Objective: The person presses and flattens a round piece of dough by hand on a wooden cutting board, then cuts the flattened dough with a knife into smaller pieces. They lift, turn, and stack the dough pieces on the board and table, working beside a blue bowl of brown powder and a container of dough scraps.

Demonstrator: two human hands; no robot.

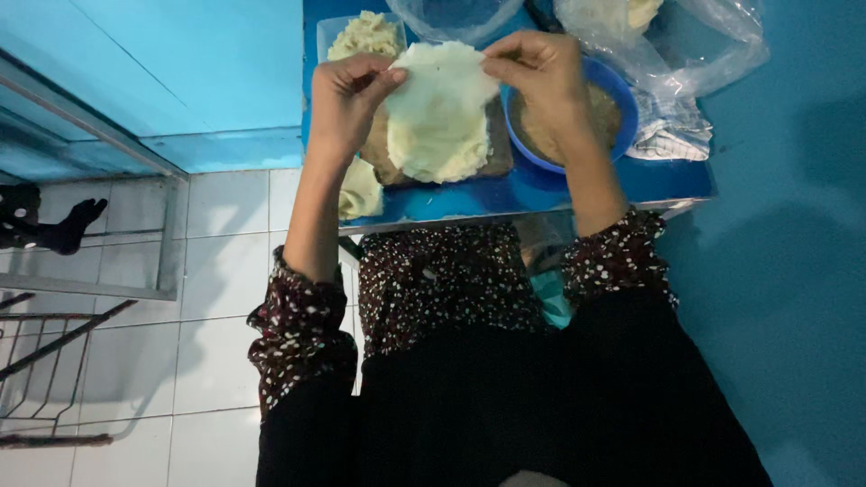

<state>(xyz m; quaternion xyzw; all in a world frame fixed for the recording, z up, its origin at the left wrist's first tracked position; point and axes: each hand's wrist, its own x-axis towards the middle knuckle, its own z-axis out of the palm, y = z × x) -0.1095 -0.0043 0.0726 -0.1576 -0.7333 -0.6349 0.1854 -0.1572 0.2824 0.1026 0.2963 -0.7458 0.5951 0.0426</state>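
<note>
Wrapper sheet hung unfilled between our left hand and right hand, both pinching top edge, above brown board on blue desk. Filling bowl beside it; we judged filling, folding left. Folded pale pieces lay at desk edge.

Dark dotted sleeves, black skirt

Two hands, the left hand and the right hand, were at the desk, with one thin dough sheet between them. There were one wooden board, one blue bowl, one clear tub and two plastic bags (both see-through).
</note>
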